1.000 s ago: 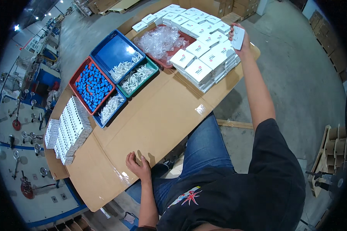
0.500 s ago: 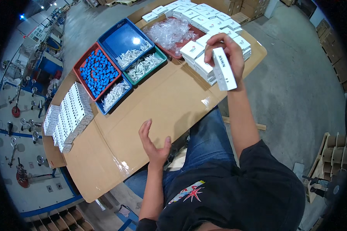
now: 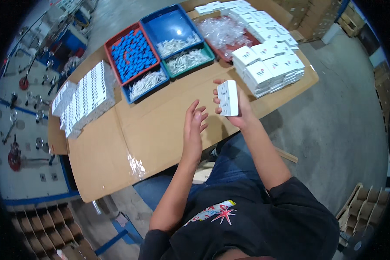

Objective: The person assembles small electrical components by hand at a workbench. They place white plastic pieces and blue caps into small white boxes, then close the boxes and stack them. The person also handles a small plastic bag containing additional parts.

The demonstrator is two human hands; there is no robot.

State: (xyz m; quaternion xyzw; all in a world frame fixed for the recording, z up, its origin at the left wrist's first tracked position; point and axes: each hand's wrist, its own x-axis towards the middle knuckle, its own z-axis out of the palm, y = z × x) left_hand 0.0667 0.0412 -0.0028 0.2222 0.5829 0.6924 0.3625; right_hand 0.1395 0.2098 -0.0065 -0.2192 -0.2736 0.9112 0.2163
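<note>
My right hand [image 3: 240,106] is closed around a small white box [image 3: 228,99], held upright above the cardboard-covered table [image 3: 160,130]. Dark print shows on the box's left-facing side. To the left of it, apart from the box, my left hand [image 3: 194,123] is raised with its fingers spread and holds nothing. Stacks of similar white boxes [image 3: 264,71] stand beyond my right hand at the table's right end.
A red tray of blue pieces [image 3: 132,54], blue tray [image 3: 167,21], green tray [image 3: 208,52] and smaller blue tray [image 3: 154,84] hold small parts. Clear plastic pieces [image 3: 221,30] fill another red tray. White blocks with dark spots [image 3: 89,99] are stacked at the left.
My right hand has brought the white box left, away from the stacks, and turned it. My left hand has moved up and right, closer to the box. The head view has shifted.
</note>
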